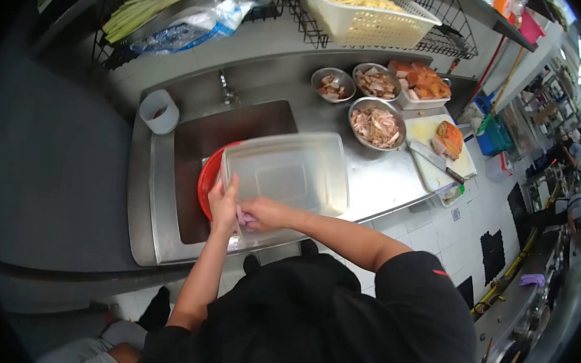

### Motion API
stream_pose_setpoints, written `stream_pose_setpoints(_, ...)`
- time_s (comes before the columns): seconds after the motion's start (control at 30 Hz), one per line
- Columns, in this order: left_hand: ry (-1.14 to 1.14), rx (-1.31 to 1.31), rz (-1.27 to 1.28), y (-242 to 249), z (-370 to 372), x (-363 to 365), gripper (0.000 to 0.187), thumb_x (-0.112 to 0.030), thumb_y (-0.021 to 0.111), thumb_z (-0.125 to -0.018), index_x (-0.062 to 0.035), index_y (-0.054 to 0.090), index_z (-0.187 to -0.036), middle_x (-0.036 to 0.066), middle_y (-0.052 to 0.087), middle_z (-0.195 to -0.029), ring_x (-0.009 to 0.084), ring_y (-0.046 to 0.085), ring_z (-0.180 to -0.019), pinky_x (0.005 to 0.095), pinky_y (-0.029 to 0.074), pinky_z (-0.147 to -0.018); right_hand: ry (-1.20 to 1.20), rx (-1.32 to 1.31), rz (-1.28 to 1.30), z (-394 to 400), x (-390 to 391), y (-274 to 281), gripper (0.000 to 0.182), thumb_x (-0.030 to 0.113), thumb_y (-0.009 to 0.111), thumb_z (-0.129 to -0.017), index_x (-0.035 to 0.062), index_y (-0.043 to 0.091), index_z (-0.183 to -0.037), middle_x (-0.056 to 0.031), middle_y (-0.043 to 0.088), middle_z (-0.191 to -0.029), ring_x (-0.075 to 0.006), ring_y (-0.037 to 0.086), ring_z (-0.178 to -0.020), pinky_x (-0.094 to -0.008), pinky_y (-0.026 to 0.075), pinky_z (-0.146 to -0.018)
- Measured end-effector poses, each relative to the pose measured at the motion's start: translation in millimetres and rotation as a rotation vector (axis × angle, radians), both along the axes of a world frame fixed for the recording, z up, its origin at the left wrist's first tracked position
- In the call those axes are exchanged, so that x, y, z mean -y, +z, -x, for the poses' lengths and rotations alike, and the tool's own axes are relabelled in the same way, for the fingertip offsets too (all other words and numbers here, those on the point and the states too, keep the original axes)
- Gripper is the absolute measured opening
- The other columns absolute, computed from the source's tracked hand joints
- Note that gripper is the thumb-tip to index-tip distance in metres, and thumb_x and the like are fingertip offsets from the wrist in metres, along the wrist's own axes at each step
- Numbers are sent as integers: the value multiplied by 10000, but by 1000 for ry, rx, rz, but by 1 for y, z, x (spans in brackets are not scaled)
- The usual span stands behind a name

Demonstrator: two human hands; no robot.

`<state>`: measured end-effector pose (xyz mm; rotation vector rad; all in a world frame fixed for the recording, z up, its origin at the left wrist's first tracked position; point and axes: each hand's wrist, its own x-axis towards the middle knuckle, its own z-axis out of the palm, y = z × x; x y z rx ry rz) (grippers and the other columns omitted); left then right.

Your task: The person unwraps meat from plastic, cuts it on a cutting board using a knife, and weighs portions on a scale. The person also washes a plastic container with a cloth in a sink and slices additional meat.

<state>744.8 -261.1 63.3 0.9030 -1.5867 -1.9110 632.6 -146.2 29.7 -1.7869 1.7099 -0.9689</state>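
Note:
A large translucent plastic container [291,171] is tilted over the sink's right side and the counter. My left hand [223,205] is closed on its near left edge, thumb up along the side. Close beside it, my right hand [264,213] is closed around a small crumpled pinkish-purple cloth [243,215], pressed against the container's near corner. A red basin [207,183] sits in the metal sink [191,139], partly hidden by the container and my left hand.
Metal bowls of cut meat [377,125] stand behind, near a tray of meat [421,81]. A knife [435,160] and a meat chunk [448,141] lie on a white cutting board [421,130]. A white tub [159,112] stands left of the tap [227,89]. People [575,204] are far right.

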Motion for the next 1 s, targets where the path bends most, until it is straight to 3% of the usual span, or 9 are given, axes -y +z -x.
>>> stream_pose_setpoints(0.17,-87,-62,-55,11,-12,-20,315,-252,723,-997,-47,704,-1236,-56,625,-851,31,515,-651,223,402,-545,-148,-940,445,58,11,8,270,257,604,-889,154,672,-1129,-75,641,-1253,-240,620,-1198,-417,472,-1022)
stream_pose_setpoints(0.3,6,-20,-92,-16,-28,10,420,-146,718,-966,-71,647,-1374,-57,642,-889,30,509,-603,204,403,-524,-470,-729,-25,85,-48,-21,328,304,603,-921,143,646,-1203,-140,655,-1288,-280,628,-1238,-470,450,-1093)
stream_pose_setpoints(0.37,-31,-82,-84,6,-33,8,490,-96,704,-951,-78,611,-1432,-58,631,-887,23,508,-621,202,388,-521,-444,-1092,-10,106,-91,-48,280,341,641,-936,148,742,-1113,-139,735,-1141,-303,709,-1089,-508,541,-922)
stream_pose_setpoints(0.47,-9,-58,-92,-10,-33,11,526,-87,691,-957,-82,585,-1472,-58,632,-895,19,498,-626,203,380,-522,-415,-201,-606,54,-102,-70,245,322,656,-934,157,762,-1080,-137,763,-1060,-329,727,-1025,-491,563,-859)
stream_pose_setpoints(0.57,-34,-92,-86,4,-19,11,501,-95,701,-960,-64,601,-1450,-48,648,-907,26,518,-669,210,397,-566,-269,-183,-584,-15,-90,-40,297,271,697,-882,112,745,-1127,-157,761,-1030,-331,726,-992,-474,558,-828)
stream_pose_setpoints(0.73,-98,-213,78,-35,10,14,475,-142,716,-972,-50,616,-1428,-14,678,-962,76,594,-787,253,473,-673,-96,306,-357,-14,-27,65,322,148,710,-859,20,683,-1154,-131,735,-980,-246,704,-896,-353,567,-839)
stream_pose_setpoints(0.8,-2,-21,140,-18,2,33,419,-172,717,-980,-56,639,-1375,-8,679,-966,100,622,-819,278,501,-697,131,980,-79,3,-51,76,364,83,735,-850,-13,679,-1197,-73,743,-1062,-169,692,-950,-315,567,-871)
stream_pose_setpoints(0.93,230,-75,-65,-15,-42,97,363,-332,767,-940,-120,662,-1215,23,646,-955,189,624,-812,390,481,-671,-31,1061,196,80,-146,89,447,81,773,-850,5,663,-1276,-43,722,-1139,-135,675,-1024,-301,561,-900)
stream_pose_setpoints(1.0,312,-46,-134,-19,-70,133,735,-437,755,-937,-92,459,-1515,191,534,-1450,304,575,-1118,461,461,-906,-147,1097,289,128,-168,28,442,109,779,-858,10,667,-1273,-68,727,-1163,-169,688,-1038,-322,559,-919)
